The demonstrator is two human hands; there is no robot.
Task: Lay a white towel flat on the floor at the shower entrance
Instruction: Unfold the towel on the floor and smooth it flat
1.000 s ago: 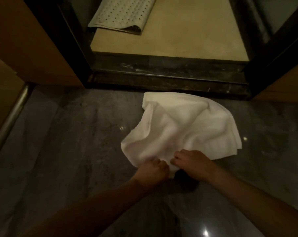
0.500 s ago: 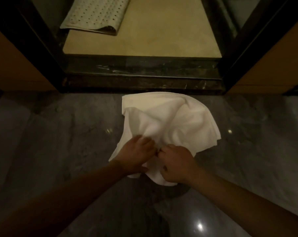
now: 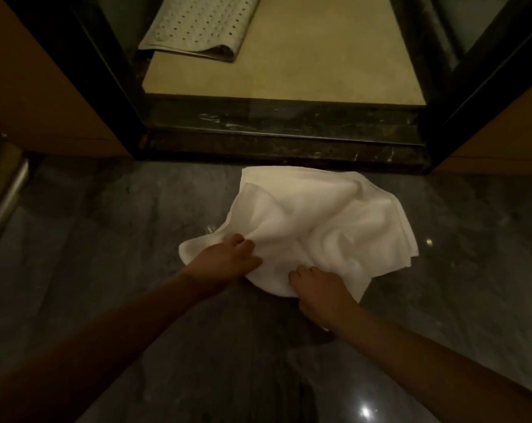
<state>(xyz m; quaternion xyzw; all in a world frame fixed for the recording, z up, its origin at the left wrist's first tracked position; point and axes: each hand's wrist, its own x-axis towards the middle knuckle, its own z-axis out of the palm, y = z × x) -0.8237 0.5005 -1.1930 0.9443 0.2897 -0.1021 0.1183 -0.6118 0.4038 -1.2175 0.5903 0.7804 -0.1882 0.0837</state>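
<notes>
A white towel (image 3: 319, 218) lies crumpled and partly folded on the grey marble floor (image 3: 106, 254), its far edge close to the dark step of the shower entrance (image 3: 283, 141). My left hand (image 3: 228, 257) grips a bunched fold at the towel's near left side. My right hand (image 3: 319, 285) grips the near edge a little to the right. The cloth rises in wrinkles between and beyond both hands.
Beyond the step lies the beige shower floor (image 3: 304, 65) with a folded perforated mat (image 3: 197, 25) at its back left. Dark door frames stand on both sides of the entrance. A metal bar (image 3: 5, 206) runs along the left.
My hands have moved apart along the towel's near edge, the left one pulling a corner out to the left. The towel now spreads wider.
</notes>
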